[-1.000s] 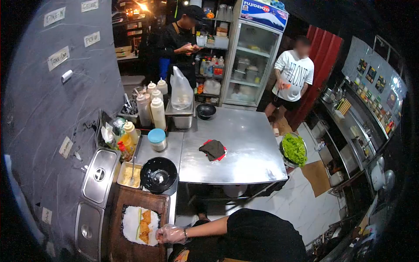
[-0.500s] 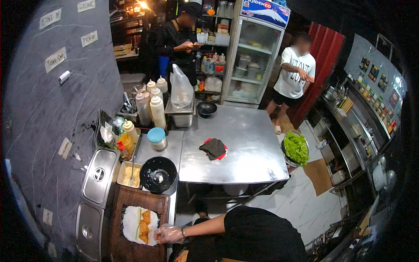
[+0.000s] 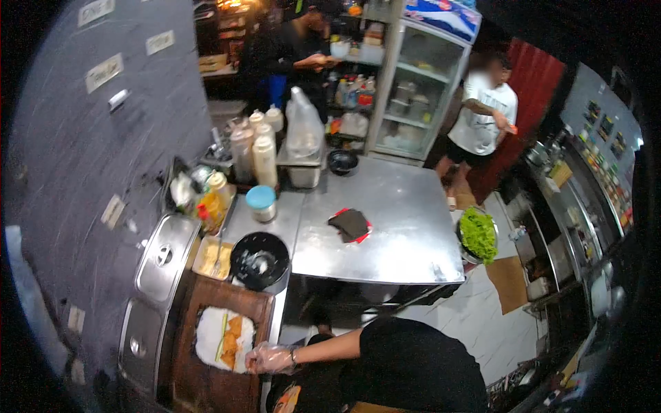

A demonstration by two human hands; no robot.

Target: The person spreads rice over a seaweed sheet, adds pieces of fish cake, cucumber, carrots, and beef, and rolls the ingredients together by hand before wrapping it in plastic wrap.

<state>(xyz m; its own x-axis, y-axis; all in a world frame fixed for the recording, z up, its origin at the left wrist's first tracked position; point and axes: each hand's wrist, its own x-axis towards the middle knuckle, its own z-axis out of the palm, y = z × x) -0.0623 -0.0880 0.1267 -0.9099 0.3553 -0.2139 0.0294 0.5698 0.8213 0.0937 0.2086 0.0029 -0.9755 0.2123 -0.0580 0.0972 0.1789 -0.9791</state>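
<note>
My right hand (image 3: 270, 359), in a clear plastic glove, is at the near edge of a rice-covered nori sheet (image 3: 210, 344) on the wooden board (image 3: 189, 382). Its fingers are curled together at the lower right corner; what they hold is hidden. Golden fried strips (image 3: 233, 341) run in a line across the white rice, with a thin green strip (image 3: 223, 343) alongside. My left hand is out of view. Beyond the board sit a black bowl (image 3: 237, 256) with white residue and a tray (image 3: 202, 265) of yellowish food with a fork (image 3: 219, 248).
Lidded steel pans (image 3: 164, 260) flank the board. Squeeze bottles (image 3: 264, 164) and a blue-lidded tub (image 3: 261, 199) stand beyond. Dark sheets (image 3: 351, 224) lie on the steel table (image 3: 406, 255). Lettuce (image 3: 478, 234) fills a bowl. Two people (image 3: 487, 117) (image 3: 303, 58) stand near the fridge (image 3: 420, 89).
The view has shifted, moving the surroundings right and slightly up in the picture. My right hand stays at the sheet's corner with fingers curled.
</note>
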